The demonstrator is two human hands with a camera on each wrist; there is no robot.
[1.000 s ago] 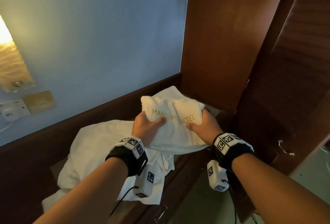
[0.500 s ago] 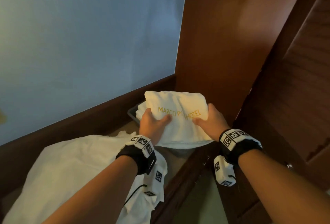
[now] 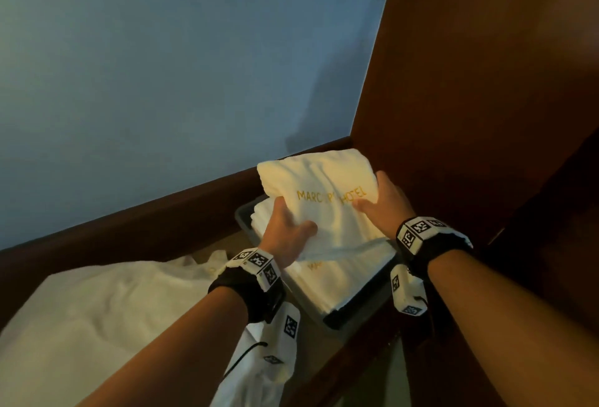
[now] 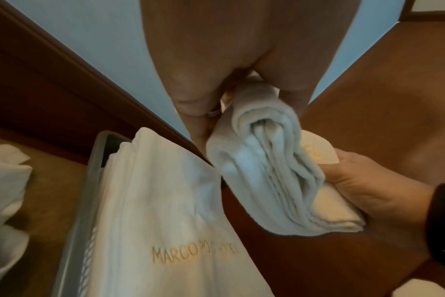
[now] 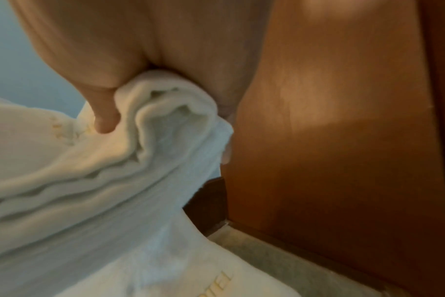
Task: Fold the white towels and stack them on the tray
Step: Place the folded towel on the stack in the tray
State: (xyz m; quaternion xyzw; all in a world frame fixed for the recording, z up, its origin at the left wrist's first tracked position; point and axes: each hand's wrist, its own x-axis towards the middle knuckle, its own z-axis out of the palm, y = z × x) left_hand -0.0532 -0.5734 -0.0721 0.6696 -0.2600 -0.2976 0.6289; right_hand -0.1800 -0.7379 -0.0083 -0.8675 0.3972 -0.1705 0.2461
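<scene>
A folded white towel (image 3: 327,186) (image 4: 267,180) (image 5: 114,160) with gold hotel lettering hangs in the air above the grey tray (image 3: 244,217) (image 4: 81,201) (image 5: 292,267). My left hand (image 3: 285,231) grips its left edge, thumb on top. Its right edge is held the same way by my right hand (image 3: 385,199) (image 4: 363,186). In the tray lies a stack of folded white towels (image 3: 340,280) (image 4: 165,221) (image 5: 216,277), the top one showing the same gold lettering. The held towel is above the stack, apart from it.
A heap of unfolded white linen (image 3: 97,319) (image 4: 5,191) covers the counter left of the tray. A dark wooden back ledge (image 3: 129,228) runs along the blue wall. A tall wooden panel (image 3: 470,82) (image 5: 343,140) stands close on the tray's right.
Both hands have carried the folded towel from over the linen heap to the right and forward, over the tray's stack. The tray and its stack have come into view.
</scene>
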